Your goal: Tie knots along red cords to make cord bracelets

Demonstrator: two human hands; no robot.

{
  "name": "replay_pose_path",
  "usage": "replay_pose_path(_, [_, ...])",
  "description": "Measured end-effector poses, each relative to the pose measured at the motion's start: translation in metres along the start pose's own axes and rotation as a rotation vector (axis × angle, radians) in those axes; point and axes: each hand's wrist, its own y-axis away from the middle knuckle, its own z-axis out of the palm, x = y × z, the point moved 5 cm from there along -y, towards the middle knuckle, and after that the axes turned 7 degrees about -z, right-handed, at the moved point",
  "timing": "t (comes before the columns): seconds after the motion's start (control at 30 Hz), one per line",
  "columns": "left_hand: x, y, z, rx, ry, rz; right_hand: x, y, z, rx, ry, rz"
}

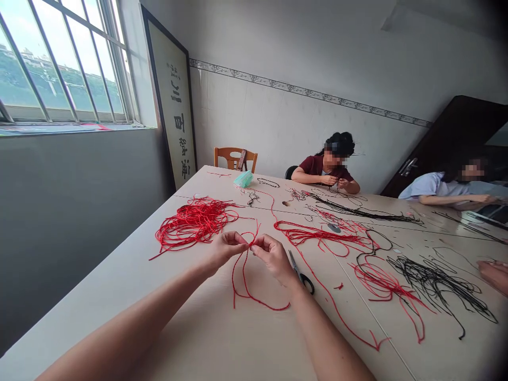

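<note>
Between my fingertips is a red cord (245, 275), with a small knotted part at the pinch. My left hand (228, 248) pinches it from the left, and my right hand (273, 255) pinches it from the right; the hands nearly touch. Loose ends of the cord stick up above the fingers, while longer strands hang down and curve over the table toward me. Beside my right wrist lie scissors (305, 281) with black handles, partly covered by the wrist. A tangled pile of red cords (194, 225) rests to the left, beyond my left hand.
Red cords (317, 233) and black cords (440, 286) spread over the right of the table (119, 307). A green plastic bag (243, 179) sits near the far edge. Two people (329, 169) work across the table, and another person's hand (494, 272) shows at the right edge.
</note>
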Motion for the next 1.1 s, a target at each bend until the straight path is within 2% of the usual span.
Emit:
replay_pose_path(0.23, [-0.006, -0.003, 0.000, 0.028, 0.018, 0.022, 0.007, 0.001, 0.003, 0.015, -0.089, 0.035])
replay_pose_path(0.43, [0.000, 0.002, 0.002, 0.030, 0.034, 0.029, 0.010, 0.001, -0.003, 0.054, -0.086, 0.050])
replay_pose_path(0.53, [0.003, 0.004, 0.004, -0.003, 0.097, 0.022, 0.009, 0.001, -0.005, 0.095, -0.191, 0.107])
replay_pose_path(0.7, [0.005, 0.006, 0.006, 0.028, 0.064, 0.044, 0.011, 0.003, -0.003, 0.121, -0.318, 0.173])
replay_pose_path(0.93, [-0.001, 0.005, 0.006, 0.067, -0.041, 0.086, 0.008, 0.002, -0.003, 0.152, -0.122, 0.053])
replay_pose_path(1.1, [0.001, 0.006, 0.003, 0.147, -0.152, 0.127, 0.005, 0.002, -0.003, 0.157, 0.039, -0.049])
